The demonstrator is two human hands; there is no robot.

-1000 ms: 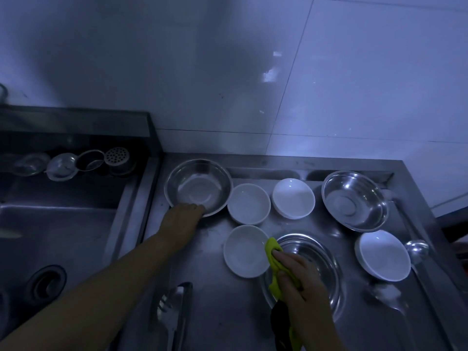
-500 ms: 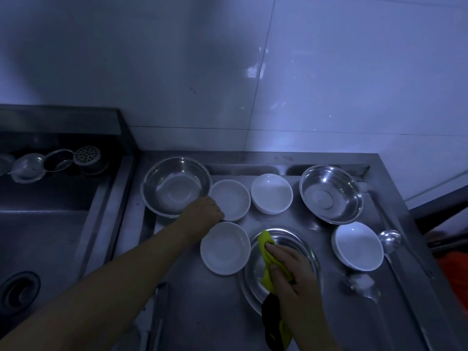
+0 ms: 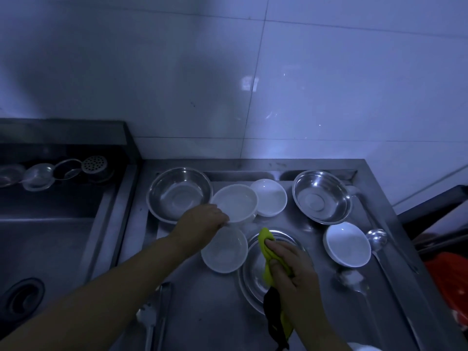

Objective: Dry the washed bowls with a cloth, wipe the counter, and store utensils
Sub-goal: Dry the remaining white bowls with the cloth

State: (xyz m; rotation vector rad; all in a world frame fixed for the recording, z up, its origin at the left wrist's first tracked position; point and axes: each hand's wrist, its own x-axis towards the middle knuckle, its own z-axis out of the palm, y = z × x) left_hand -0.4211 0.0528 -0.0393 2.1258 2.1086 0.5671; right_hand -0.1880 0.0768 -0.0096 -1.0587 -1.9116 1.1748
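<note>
While our left hand (image 3: 202, 221) pinches the near rim of a smooth white ceramic bowl (image 3: 235, 202) on the steel counter (image 3: 217, 312), our right hand (image 3: 291, 269) clutches a crumpled yellow-green cloth (image 3: 266, 249) over a shallow round steel bowl (image 3: 253, 277) — mostly hidden. Dim light blurs the utensils (image 3: 152, 317), cut off below.

A dim kitchen corner. A white tiled wall (image 3: 329, 84) rises behind everything. Far out to the left lies a steel sink (image 3: 45, 239) with a dark round drain (image 3: 21, 298). On the ledge behind the sink sit a perforated metal strainer (image 3: 95, 164) and some glass lids (image 3: 38, 174). An orange object (image 3: 449, 279) shows at the right edge.
</note>
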